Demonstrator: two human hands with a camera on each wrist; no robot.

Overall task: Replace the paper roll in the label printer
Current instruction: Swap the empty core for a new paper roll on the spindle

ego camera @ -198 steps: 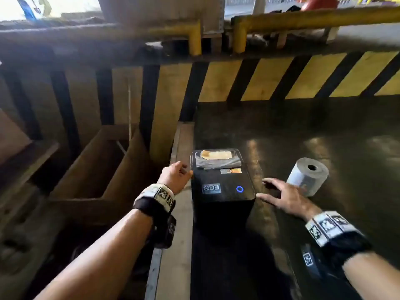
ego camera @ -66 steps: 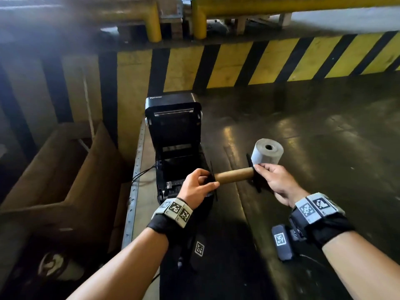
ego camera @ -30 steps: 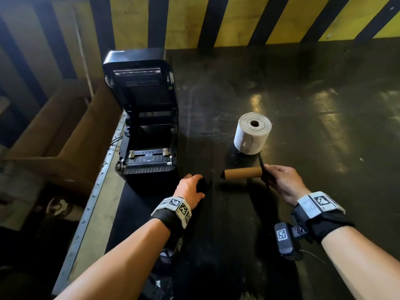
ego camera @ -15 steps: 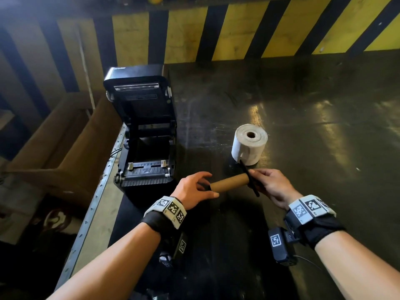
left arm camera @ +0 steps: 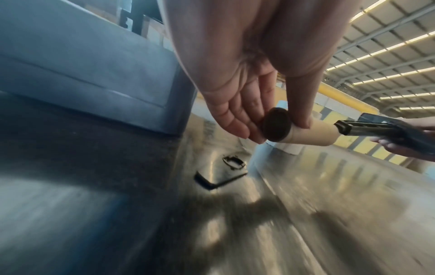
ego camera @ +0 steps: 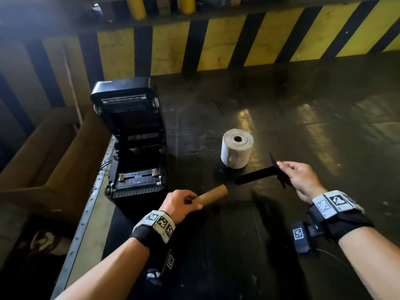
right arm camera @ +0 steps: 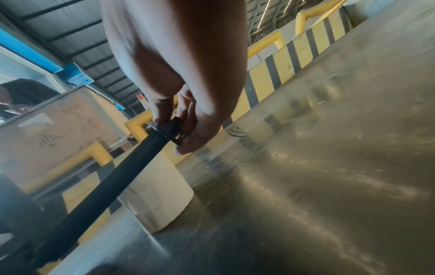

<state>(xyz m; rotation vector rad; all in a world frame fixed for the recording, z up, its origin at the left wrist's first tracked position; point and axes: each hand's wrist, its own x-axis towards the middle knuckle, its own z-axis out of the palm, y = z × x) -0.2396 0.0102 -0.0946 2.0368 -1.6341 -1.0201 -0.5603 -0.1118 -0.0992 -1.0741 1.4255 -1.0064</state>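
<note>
The black label printer point(ego camera: 134, 148) stands at the table's left edge with its lid raised and its paper bay bare. My left hand point(ego camera: 181, 203) grips an empty brown cardboard core point(ego camera: 213, 195) point(left arm camera: 306, 134) by one end, just in front of the printer. My right hand point(ego camera: 299, 180) point(right arm camera: 186, 128) pinches the end flange of a black spindle point(ego camera: 255, 175) point(right arm camera: 113, 180), which sticks out leftward, free of the core. A full white paper roll point(ego camera: 237, 148) point(right arm camera: 155, 188) stands on end behind the spindle.
The dark shiny tabletop point(ego camera: 303, 126) runs back to a yellow-and-black striped barrier point(ego camera: 216, 44). A small black flat part point(left arm camera: 219, 178) lies on the table under my left hand. An open cardboard box point(ego camera: 49, 161) sits below the table's left edge.
The spindle has come out of the cardboard core: my right hand drew it to the right while my left hand kept the core. Earlier the printer lid was opened.
</note>
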